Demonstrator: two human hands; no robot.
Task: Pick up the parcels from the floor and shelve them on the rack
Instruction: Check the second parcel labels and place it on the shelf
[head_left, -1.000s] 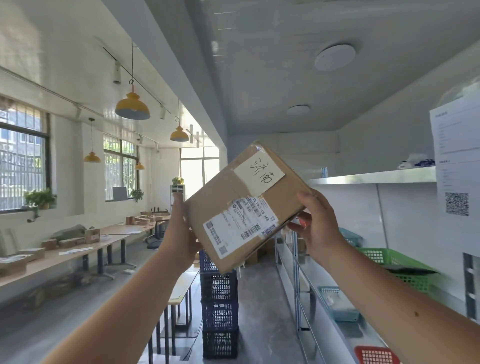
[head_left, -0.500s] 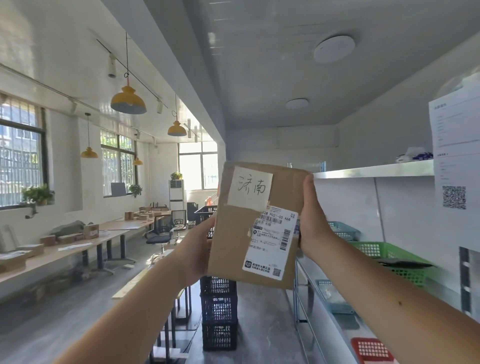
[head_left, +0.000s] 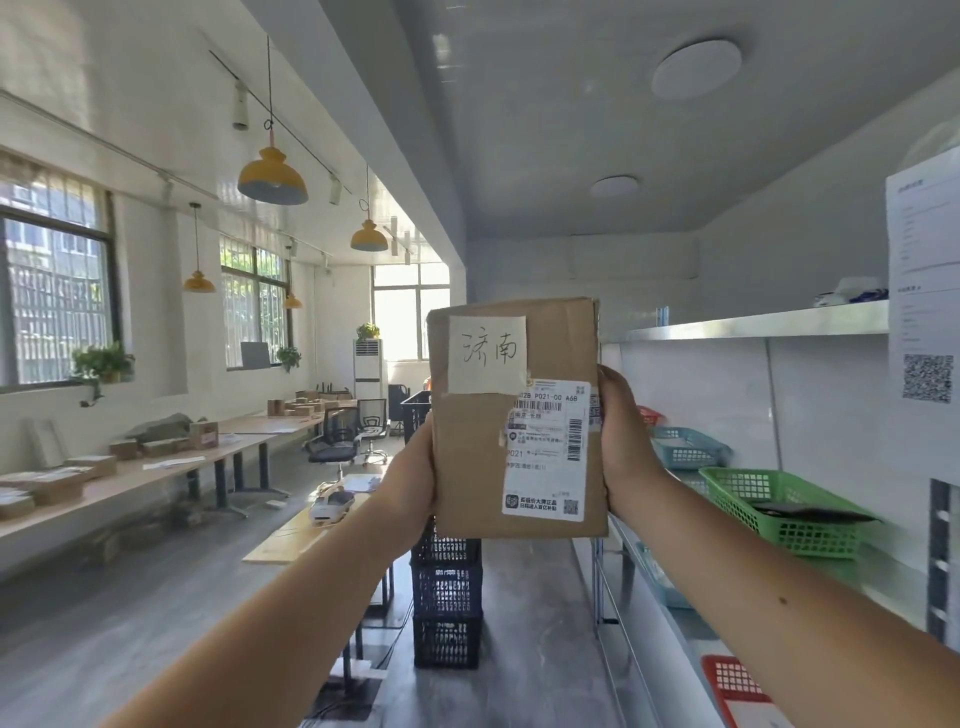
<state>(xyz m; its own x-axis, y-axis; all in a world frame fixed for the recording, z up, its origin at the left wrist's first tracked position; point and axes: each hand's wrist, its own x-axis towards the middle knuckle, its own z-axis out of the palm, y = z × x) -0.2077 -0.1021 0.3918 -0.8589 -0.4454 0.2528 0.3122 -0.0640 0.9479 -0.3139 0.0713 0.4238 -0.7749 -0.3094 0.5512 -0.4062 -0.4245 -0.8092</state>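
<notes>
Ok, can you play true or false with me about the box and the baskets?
1. Both hands, left and right, hold the brown cardboard parcel upright. True.
2. The white handwritten paper note sits at the parcel's bottom. False: it is near the top, above the printed shipping label.
3. The green plastic basket sits on the metal rack to the right. True.
4. The stacked dark blue crates hang from the ceiling. False: they stand on the floor.
</notes>
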